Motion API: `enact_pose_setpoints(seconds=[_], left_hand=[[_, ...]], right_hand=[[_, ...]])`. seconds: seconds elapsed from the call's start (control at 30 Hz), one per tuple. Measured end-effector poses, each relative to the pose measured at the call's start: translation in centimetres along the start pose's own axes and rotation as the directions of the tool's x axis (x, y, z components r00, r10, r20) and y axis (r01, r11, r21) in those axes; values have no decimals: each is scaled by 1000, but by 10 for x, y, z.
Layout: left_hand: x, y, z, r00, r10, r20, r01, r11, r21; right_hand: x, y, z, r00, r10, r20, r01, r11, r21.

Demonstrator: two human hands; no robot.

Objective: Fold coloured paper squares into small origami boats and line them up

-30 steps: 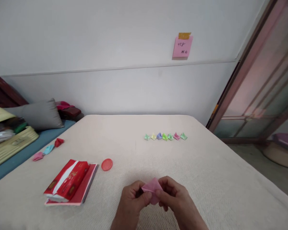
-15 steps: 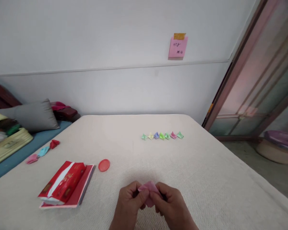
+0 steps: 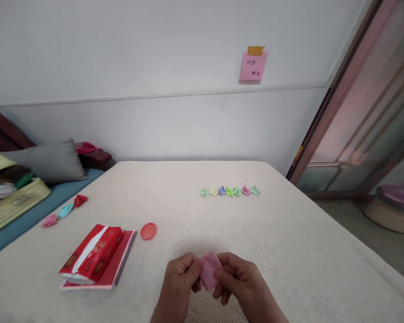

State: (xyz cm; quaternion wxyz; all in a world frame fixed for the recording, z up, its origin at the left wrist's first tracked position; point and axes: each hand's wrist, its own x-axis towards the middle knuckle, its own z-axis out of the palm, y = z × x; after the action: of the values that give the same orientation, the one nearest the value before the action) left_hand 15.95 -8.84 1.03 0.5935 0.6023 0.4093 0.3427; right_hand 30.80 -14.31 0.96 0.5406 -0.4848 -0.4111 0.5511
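Observation:
Both my hands meet low in the middle of the view over the beige table [image 3: 289, 242]. Between them is a small folded pink paper [image 3: 208, 271]. My left hand [image 3: 180, 280] pinches its left side and my right hand [image 3: 240, 280] pinches its right side, fingers closed on it. Farther back on the table, a row of several small folded paper shapes [image 3: 230, 191] in green, yellow, blue and pink lies in a line.
A red tissue pack [image 3: 92, 255] lies on a red booklet at the left, with a red round lid [image 3: 148, 231] beside it. Three folded papers [image 3: 64, 210] sit near the left edge. A grey pillow [image 3: 50, 161] and yellow box [image 3: 13, 197] lie beyond. A pink note [image 3: 253, 65] hangs on the wall.
The pink paper has been worked between my fingers and now shows a flatter, narrower face. My hands stay in nearly the same spot; the camera view shifted slightly.

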Motion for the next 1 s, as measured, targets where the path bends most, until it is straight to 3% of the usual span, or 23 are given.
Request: enact_pose_setpoints(seconds=[0.13,0.3,0.53,0.7,0.83,1.0], left_hand=[[2,-4,3,1000,-23,2,23,999,-34],[6,-12,7,993,-58,102,81,968,-236],[4,-16,16,996,-81,-20,74,967,-243],[2,-19,24,995,-99,31,104,940,-326],[3,-20,22,993,-107,-57,80,930,-360],[1,-12,18,990,-109,-89,54,879,-474]], right_hand=[[1,5,-1,996,-25,-80,21,999,-49],[2,0,-3,980,-46,-195,43,999,-22],[4,3,1,956,-50,-290,60,998,25],[4,6,8,942,-49,-331,67,997,43],[1,6,12,917,-56,-395,60,998,-3],[-2,6,15,936,-97,-338,89,995,-39]])
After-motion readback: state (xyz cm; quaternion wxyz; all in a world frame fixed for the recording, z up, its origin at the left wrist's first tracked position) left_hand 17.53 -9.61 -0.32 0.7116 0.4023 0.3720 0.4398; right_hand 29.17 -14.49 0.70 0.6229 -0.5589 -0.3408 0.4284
